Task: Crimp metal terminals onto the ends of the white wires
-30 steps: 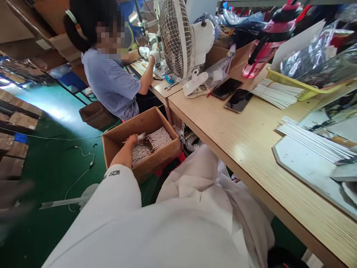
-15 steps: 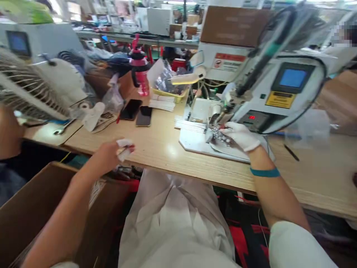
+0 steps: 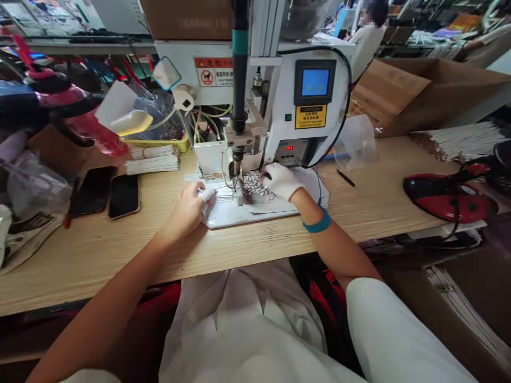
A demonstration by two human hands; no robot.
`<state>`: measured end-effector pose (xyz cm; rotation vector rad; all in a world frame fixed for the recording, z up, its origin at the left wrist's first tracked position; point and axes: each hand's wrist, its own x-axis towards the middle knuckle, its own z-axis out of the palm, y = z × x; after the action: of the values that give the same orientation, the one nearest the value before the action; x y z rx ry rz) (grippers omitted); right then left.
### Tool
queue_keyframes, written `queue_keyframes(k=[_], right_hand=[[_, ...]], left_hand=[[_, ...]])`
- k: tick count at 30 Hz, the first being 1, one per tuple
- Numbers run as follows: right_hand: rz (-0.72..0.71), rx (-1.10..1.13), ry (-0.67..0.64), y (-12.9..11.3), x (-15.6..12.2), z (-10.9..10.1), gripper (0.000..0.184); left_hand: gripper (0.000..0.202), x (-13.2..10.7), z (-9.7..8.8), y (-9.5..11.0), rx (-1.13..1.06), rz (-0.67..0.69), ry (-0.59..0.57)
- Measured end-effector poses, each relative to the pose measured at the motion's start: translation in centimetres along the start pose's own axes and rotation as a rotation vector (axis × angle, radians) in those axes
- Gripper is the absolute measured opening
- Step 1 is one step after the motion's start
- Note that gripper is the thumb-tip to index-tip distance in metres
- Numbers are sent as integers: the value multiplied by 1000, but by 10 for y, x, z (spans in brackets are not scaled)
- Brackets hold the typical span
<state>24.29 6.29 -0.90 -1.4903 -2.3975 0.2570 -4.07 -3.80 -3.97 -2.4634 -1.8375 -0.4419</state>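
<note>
My left hand (image 3: 190, 206), with white covers on some fingers, is at the left edge of the white base plate (image 3: 223, 217). Its fingers close around the near ends of thin white wires (image 3: 223, 192), which run right toward the machine's tip. My right hand (image 3: 282, 182), in a white glove, is at the right of a pile of small metallic-and-white parts (image 3: 255, 185). Its fingers are curled together at the pile's edge; anything between them is too small to make out. The soldering machine's head (image 3: 238, 139) stands between both hands, above the plate.
Left lie two phones (image 3: 124, 197), a bundle of white wires (image 3: 154, 160) and a pink bottle (image 3: 85, 114). A yellow tray (image 3: 183, 142) sits behind. Rightward are a pen (image 3: 345, 178), a plastic bag (image 3: 357, 142), a cardboard box (image 3: 423, 96) and a red-and-black device (image 3: 447, 194).
My left hand has moved from the table's front edge up and right to the wires on the plate. My right hand stays at the parts pile. The view has turned right.
</note>
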Motion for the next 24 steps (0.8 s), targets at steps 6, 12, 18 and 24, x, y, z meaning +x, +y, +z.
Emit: queue_keyframes(k=[6, 12, 18, 24], right_hand=[[-127, 287, 22, -13, 6, 10, 22], [-160, 320, -32, -14, 6, 8, 23], [-35, 431, -308, 1, -11, -24, 15], [-88, 425, -160, -13, -4, -3, 15]], left_hand=[[43, 2, -8, 21, 48, 29, -13], [49, 4, 4, 25, 77, 135, -193], [44, 8, -11, 10, 64, 177, -110], [33, 15, -13, 21, -24, 145, -9]])
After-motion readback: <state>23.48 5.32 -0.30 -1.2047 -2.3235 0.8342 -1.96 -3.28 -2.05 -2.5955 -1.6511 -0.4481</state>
